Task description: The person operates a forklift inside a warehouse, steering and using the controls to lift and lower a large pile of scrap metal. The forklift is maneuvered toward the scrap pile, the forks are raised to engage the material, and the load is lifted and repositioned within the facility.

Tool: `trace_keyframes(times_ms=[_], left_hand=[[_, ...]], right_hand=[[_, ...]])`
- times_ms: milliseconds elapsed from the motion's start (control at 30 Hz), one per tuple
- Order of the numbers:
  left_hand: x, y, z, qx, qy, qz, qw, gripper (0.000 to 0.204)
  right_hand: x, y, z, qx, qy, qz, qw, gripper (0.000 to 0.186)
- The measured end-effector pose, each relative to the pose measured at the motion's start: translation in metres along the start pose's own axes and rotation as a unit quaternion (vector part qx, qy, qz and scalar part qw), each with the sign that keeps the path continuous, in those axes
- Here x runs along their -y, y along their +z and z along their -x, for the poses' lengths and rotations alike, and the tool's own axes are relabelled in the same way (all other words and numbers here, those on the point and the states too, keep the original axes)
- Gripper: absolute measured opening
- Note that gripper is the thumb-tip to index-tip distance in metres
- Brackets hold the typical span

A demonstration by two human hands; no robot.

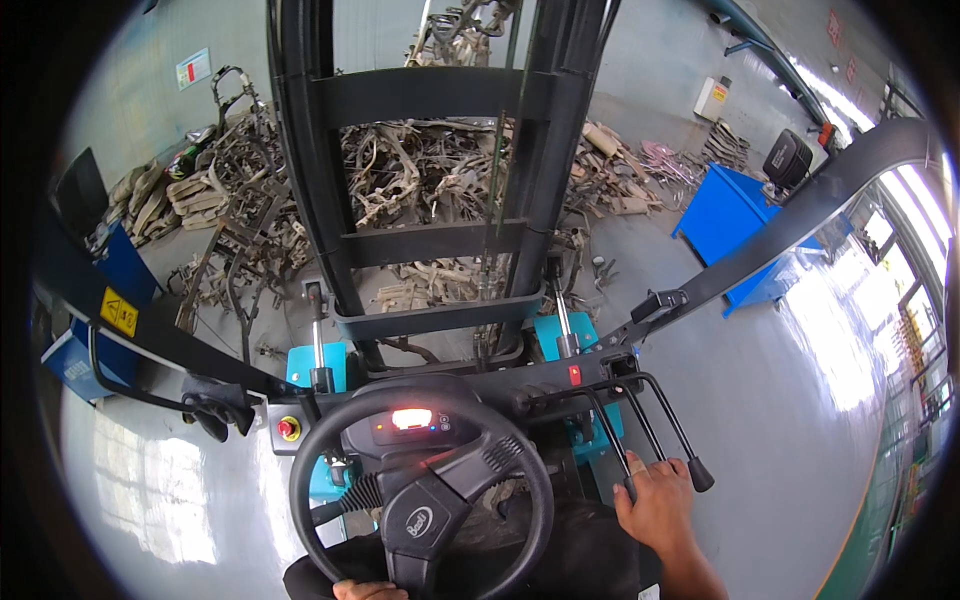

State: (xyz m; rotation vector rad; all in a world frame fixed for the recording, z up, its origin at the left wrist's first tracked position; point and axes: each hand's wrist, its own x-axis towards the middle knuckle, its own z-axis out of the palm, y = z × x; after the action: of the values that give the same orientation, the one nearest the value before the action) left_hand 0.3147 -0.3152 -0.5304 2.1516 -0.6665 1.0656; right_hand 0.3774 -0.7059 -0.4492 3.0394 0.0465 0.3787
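Observation:
I sit at a forklift's black steering wheel (535, 545). At the bottom edge of the picture, my left hand (367, 590) is closed on the wheel's lower rim; only its fingers show. Over to the right, my right hand (660, 503) is closed around the black hydraulic levers, with the leftmost lever (612, 440) running down to its fingers. The middle lever (648, 425) also ends at this hand. Just beyond it stands the knob of the rightmost lever (702, 475), apart from the hand. A lit display (412, 419) glows behind the wheel.
The black mast (430, 95) rises ahead, partly blocking a large heap of scrap metal parts (425, 175). Blue bins (725, 215) stand at the right, with another blue bin (90, 350) at the left. A red emergency button (289, 428) sits left of the wheel.

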Motion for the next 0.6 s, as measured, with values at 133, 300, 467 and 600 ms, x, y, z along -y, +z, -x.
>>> trace_keyframes(times_ms=[133, 300, 467, 600], left_hand=[[-0.002, -0.008, 0.002, -0.012, -0.009, -0.006, 1.000, 0.009], [0.001, -0.007, 0.010, 0.007, -0.009, -0.007, 1.000, 0.009], [-0.020, 0.006, 0.013, -0.003, -0.030, -0.028, 0.999, 0.018], [-0.066, 0.005, -0.014, 0.052, -0.073, -0.045, 0.995, 0.041]], right_hand=[[0.001, 0.004, 0.001, -0.022, -0.013, -0.023, 0.999, 0.051], [0.000, 0.006, 0.000, -0.033, -0.023, -0.014, 0.999, 0.051], [-0.008, -0.001, 0.004, -0.030, -0.027, -0.005, 0.999, 0.050], [-0.011, -0.002, 0.011, -0.017, -0.031, -0.008, 0.999, 0.051]])
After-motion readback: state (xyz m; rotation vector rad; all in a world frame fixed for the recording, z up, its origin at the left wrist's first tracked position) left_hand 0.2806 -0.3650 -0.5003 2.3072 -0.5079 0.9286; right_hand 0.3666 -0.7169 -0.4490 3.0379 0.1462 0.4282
